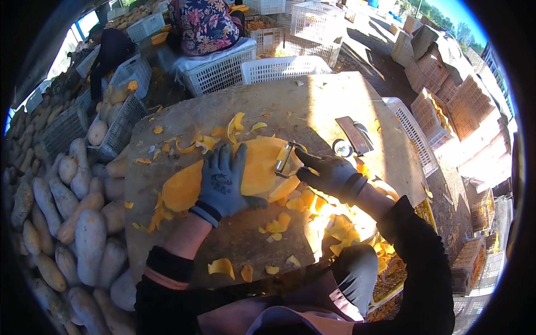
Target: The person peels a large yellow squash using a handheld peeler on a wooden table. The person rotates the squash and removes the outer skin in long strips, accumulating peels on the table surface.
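A long peeled orange squash lies on its side across a wooden board table. My left hand, in a grey-blue work glove, presses flat on its middle with the fingers apart. In a like glove, my right hand grips a metal peeler, whose blade rests on the squash's right end. Orange peel strips lie behind the squash, and more peel is heaped below my right hand. A flat, dark-brown blade-like tool lies beyond that hand, beside a small round shiny object.
Many unpeeled squashes are piled at the left. White plastic crates stand behind the table, and more stacked crates at the right. A yellow crate with peel is near my right knee. One person in floral clothing sits beyond the table; another bends at upper left.
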`<state>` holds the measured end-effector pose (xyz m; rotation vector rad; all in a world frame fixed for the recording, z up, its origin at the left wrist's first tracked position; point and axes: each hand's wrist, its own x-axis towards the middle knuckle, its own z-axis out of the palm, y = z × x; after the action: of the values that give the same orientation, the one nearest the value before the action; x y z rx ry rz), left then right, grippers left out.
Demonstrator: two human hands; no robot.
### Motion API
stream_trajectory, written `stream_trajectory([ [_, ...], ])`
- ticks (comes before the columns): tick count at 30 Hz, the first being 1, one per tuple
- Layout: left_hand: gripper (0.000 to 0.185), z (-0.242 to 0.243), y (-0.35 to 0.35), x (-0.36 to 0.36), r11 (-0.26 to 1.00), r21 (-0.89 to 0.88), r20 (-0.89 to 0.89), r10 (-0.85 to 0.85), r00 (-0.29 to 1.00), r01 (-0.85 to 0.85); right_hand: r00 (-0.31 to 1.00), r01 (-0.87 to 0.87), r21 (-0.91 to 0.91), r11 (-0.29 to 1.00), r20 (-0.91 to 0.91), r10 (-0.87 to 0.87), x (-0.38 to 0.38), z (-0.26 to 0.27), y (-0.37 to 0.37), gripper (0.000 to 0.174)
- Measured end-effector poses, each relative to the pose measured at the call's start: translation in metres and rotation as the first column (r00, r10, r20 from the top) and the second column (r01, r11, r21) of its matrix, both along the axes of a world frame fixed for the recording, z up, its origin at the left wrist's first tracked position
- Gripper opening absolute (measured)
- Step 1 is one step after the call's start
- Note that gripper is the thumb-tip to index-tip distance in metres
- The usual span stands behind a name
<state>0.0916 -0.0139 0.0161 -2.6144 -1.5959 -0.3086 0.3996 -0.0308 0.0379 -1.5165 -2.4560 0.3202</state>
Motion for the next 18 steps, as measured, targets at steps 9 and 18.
stream_trajectory([
  [9, 0.134, 0.005, 0.022, -0.017, 0.999, -0.025, 0.033, -0.027, 0.999, 0.027, 0.854, 0.257, -0.278, 0.925, -0.383, -0.352, 0.044, -0.025, -0.033, 0.052],
  [18, 0.133, 0.002, 0.026, -0.013, 0.995, 0.033, 0.030, -0.096, 0.995, 0.095, 0.957, -0.063, 0.117, 0.991, -0.273, 0.094, 0.020, -0.047, 0.015, 0.050],
])
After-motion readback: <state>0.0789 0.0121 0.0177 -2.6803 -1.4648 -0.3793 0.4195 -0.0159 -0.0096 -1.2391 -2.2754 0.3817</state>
